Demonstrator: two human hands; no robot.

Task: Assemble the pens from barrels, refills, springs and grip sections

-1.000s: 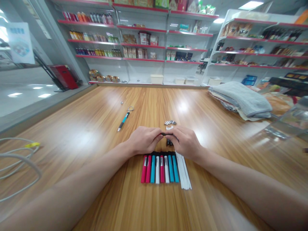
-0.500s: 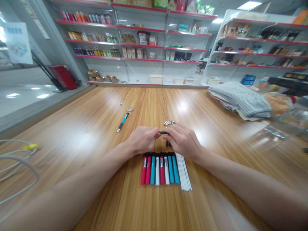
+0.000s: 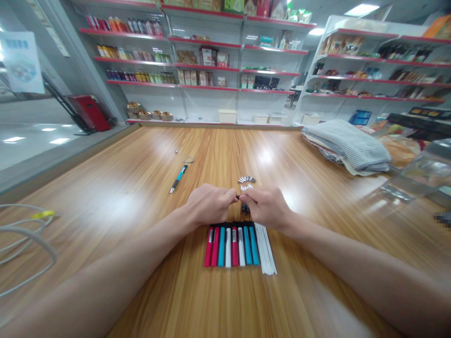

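My left hand (image 3: 209, 205) and my right hand (image 3: 270, 206) meet over the middle of the table, both closed on one pen, of which only a short black part (image 3: 238, 197) shows between the fingers. Just below them lies a row of pink, blue and white pen barrels (image 3: 228, 247) with black ends. Beside the row are several thin white pen refills (image 3: 265, 251). Silver cone tips (image 3: 246, 179) fan out beyond the right hand, with small white pieces (image 3: 245, 187) below them. Some black pieces (image 3: 244, 208) are partly hidden by the right hand.
A blue and black pen (image 3: 179, 178) lies at the left, near a ring (image 3: 189, 159) and a tiny metal piece (image 3: 175, 151). Folded cloth (image 3: 347, 143) and a clear container (image 3: 408, 176) occupy the right. Cable loops (image 3: 31, 234) lie far left; shelves (image 3: 207, 89) stand behind.
My right hand has turned and closed its fingers more tightly round the black part, of which less now shows. The view has shifted slightly, and the small white pieces have come into sight.
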